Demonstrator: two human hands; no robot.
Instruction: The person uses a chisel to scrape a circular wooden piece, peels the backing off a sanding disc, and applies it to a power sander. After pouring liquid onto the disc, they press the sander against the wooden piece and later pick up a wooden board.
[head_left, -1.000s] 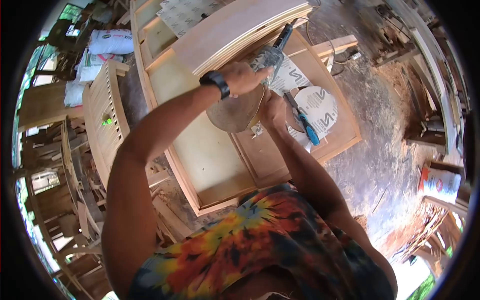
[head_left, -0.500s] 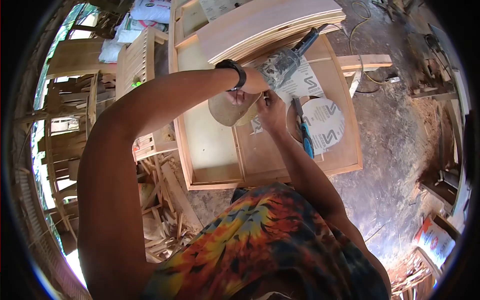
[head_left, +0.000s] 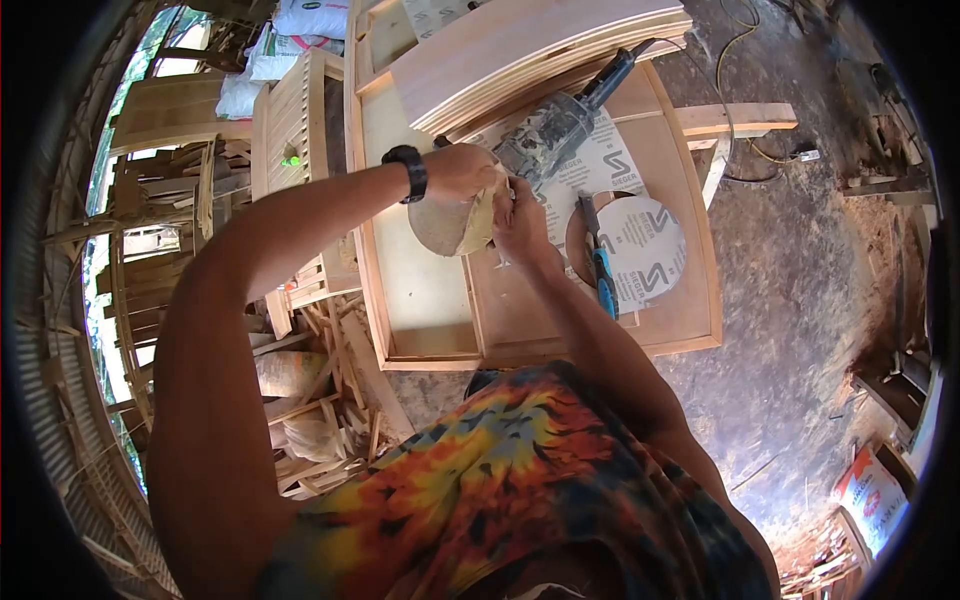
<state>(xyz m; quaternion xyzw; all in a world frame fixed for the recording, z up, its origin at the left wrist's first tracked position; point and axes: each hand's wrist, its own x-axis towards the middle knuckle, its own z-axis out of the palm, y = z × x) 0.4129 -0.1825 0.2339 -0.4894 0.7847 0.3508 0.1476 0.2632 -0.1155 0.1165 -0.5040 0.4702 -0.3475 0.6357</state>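
A round, brownish sanding disc point(head_left: 438, 226) is in my two hands, with a yellowish flap point(head_left: 478, 212) folded up along its right side. My left hand point(head_left: 462, 172), below a black wristwatch point(head_left: 408, 172), is closed on the disc's upper edge. Fingers of my right hand point(head_left: 520, 222) pinch the flap from the other side; the fingertips are partly hidden. Just beyond the hands lies a dusty grey power sander or grinder point(head_left: 552, 135), its black handle pointing up and right. Right of my right hand, a blue-handled cutter point(head_left: 604, 268) rests on a round sheet printed SIEGER point(head_left: 648, 252).
Stacked plywood panels point(head_left: 550, 48) lie across the far part of a framed wooden panel point(head_left: 700, 280) under the tools. A cable point(head_left: 722, 90) runs over the floor at right. Wood offcuts point(head_left: 345, 370) and a slatted wooden piece point(head_left: 290, 130) are at left.
My left hand has moved left, away from the power tool. The disc's yellowish flap now shows more between my hands. My right hand has shifted slightly left.
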